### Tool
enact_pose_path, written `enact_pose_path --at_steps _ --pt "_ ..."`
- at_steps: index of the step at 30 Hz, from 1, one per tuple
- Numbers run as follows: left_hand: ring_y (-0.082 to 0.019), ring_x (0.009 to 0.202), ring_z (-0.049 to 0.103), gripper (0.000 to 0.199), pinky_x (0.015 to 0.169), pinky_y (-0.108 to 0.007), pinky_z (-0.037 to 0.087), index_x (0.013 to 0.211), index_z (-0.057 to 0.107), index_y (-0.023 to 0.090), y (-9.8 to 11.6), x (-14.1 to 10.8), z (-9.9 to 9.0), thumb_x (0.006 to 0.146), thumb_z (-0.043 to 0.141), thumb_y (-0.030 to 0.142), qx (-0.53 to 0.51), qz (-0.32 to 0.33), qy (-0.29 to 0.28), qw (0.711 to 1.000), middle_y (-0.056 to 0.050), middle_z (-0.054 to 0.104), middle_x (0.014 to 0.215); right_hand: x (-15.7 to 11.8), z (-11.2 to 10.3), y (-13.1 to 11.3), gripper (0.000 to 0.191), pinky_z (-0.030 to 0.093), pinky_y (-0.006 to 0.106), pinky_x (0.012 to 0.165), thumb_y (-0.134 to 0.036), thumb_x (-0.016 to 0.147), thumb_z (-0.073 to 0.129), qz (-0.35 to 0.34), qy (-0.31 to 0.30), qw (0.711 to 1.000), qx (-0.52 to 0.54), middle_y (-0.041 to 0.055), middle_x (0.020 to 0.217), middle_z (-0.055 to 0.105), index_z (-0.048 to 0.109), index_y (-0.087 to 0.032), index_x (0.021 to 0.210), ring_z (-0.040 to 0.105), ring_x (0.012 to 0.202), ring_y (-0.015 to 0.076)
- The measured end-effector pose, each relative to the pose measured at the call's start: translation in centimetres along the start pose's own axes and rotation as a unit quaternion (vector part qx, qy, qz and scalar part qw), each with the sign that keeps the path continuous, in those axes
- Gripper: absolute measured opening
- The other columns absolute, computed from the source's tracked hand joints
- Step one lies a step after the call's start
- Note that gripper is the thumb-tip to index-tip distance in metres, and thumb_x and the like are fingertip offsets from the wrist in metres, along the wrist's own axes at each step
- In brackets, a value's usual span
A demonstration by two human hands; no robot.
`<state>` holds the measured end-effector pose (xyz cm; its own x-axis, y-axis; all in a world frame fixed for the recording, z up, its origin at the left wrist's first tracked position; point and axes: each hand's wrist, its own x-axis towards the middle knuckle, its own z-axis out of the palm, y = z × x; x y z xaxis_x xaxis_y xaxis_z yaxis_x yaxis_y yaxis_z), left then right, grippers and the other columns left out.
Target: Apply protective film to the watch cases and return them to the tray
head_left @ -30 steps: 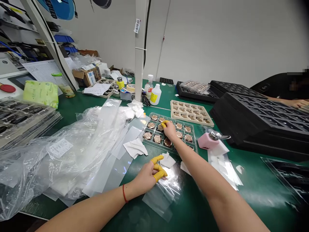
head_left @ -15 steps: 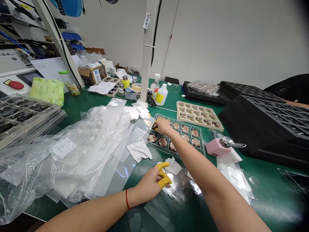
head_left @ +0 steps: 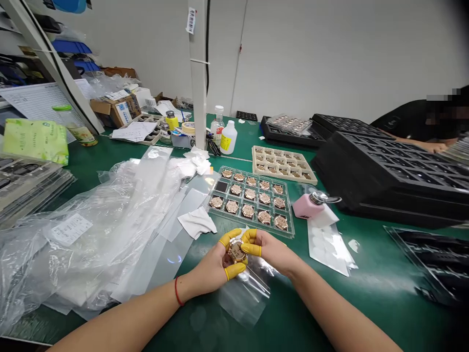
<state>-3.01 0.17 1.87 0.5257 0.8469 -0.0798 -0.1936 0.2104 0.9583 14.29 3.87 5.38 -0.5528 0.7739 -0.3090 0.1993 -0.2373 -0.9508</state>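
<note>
I see the rose-gold watch case [head_left: 237, 250] between both hands: left hand [head_left: 211, 266] grasping its left side, right hand [head_left: 275, 250] pinching its right, compartmented tray [head_left: 221, 187] beyond.

a pale green packet [head_left: 35, 141] sits beside a green-lidded jar [head_left: 83, 135]; a cardboard box [head_left: 116, 110] stands farther back. on the green counter [head_left: 284, 320], a yellow-labelled white bottle [head_left: 228, 139] stands near a pale post [head_left: 198, 93].
</note>
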Motion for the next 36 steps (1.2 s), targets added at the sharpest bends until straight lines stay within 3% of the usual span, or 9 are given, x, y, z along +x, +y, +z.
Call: enact_pose_path --at_steps 3,6,11,15,19,23,27,31,36 --pt "-0.018 0.095 0.057 0.056 0.088 -0.035 0.046 0.126 0.039 0.024 0.7 -0.3 0.3 0.076 0.064 0.024 0.024 -0.025 -0.042 0.999 -0.007 0.056 0.110 -0.7 -0.6 0.5 0.029 0.044 0.027 0.062 -0.042 0.068 0.069 0.022 -0.027 0.999 0.008 -0.0007 0.070 0.060 0.057 -0.017 0.075 0.055 0.063 0.0123" --pt "-0.017 0.095 0.056 0.052 0.086 -0.034 0.046 0.119 0.042 0.023 1.1 -0.2 0.8 0.073 0.067 0.027 0.000 -0.042 0.011 0.999 -0.005 0.055 0.108 -0.7 -1.4 0.8 0.025 0.043 0.027 0.061 -0.042 0.078 0.057 -0.021 0.054 0.994 -0.093 -0.0001 0.068 0.060 0.059 -0.017 0.072 0.054 0.063 0.0129" --pt "-0.012 0.075 0.057 0.060 0.080 -0.035 0.048 0.113 0.037 0.022 1.7 0.1 0.6 0.066 0.074 0.025 -0.054 -0.085 0.065 0.993 0.002 0.054 0.088 0.3 -2.0 2.9 0.017 0.042 0.033 0.072 -0.028 0.081 0.053 -0.117 0.245 0.888 -0.372 0.0057 0.086 0.064 0.063 -0.018 0.089 0.054 0.080 0.0187" --pt "-0.013 0.085 0.059 0.059 0.084 -0.031 0.043 0.118 0.029 0.024 2.0 -0.2 -0.2 0.073 0.068 0.021 -0.054 -0.072 0.011 0.996 0.000 0.059 0.092 0.8 -2.4 3.7 0.007 0.039 0.035 0.074 -0.020 0.078 0.056 -0.120 0.231 0.833 -0.489 0.0060 0.081 0.062 0.063 -0.018 0.077 0.053 0.082 0.0202" --pt "-0.013 0.097 0.057 0.054 0.089 -0.031 0.040 0.125 0.024 0.026 2.0 -0.4 -0.6 0.083 0.057 0.019 -0.044 -0.060 -0.043 0.996 -0.004 0.057 0.106 -0.3 -2.7 1.9 0.008 0.041 0.035 0.077 -0.019 0.077 0.057 -0.148 0.232 0.872 -0.405 0.0041 0.084 0.061 0.056 -0.019 0.069 0.053 0.085 0.0190" --pt "-0.014 0.092 0.057 0.047 0.081 -0.030 0.044 0.119 0.032 0.024 1.5 -0.2 -0.5 0.081 0.059 0.019 0.004 -0.046 -0.020 0.999 -0.004 0.056 0.103 -1.8 -1.1 0.2 0.010 0.040 0.039 0.086 -0.020 0.077 0.057 -0.226 0.207 0.891 -0.334 0.0044 0.102 0.060 0.050 -0.020 0.070 0.052 0.097 0.0190" --pt "-0.016 0.088 0.058 0.044 0.075 -0.029 0.047 0.112 0.040 0.022 1.1 -0.1 -0.3 0.076 0.064 0.021 0.064 -0.035 0.004 0.997 -0.004 0.056 0.100 -1.7 1.6 0.6 0.007 0.036 0.042 0.089 -0.016 0.078 0.055 -0.314 0.162 0.851 -0.390 0.0024 0.091 0.061 0.052 -0.022 0.075 0.050 0.087 0.0177" --pt "-0.016 0.086 0.059 0.041 0.074 -0.029 0.048 0.111 0.044 0.021 1.1 -0.2 -0.2 0.075 0.063 0.019 0.119 -0.025 0.012 0.992 -0.004 0.056 0.102 -0.7 2.2 2.0 0.012 0.031 0.046 0.093 -0.017 0.084 0.051 -0.352 0.162 0.793 -0.470 0.0025 0.084 0.060 0.060 -0.025 0.087 0.048 0.080 0.0172" --pt "-0.017 0.089 0.060 0.045 0.077 -0.031 0.050 0.115 0.040 0.022 0.8 -0.3 -0.3 0.076 0.061 0.017 0.087 -0.025 0.042 0.995 -0.003 0.056 0.100 -0.7 1.7 2.3 0.013 0.038 0.038 0.079 -0.017 0.085 0.051 -0.367 0.202 0.784 -0.458 0.0039 0.082 0.060 0.062 -0.023 0.090 0.046 0.077 0.0170"
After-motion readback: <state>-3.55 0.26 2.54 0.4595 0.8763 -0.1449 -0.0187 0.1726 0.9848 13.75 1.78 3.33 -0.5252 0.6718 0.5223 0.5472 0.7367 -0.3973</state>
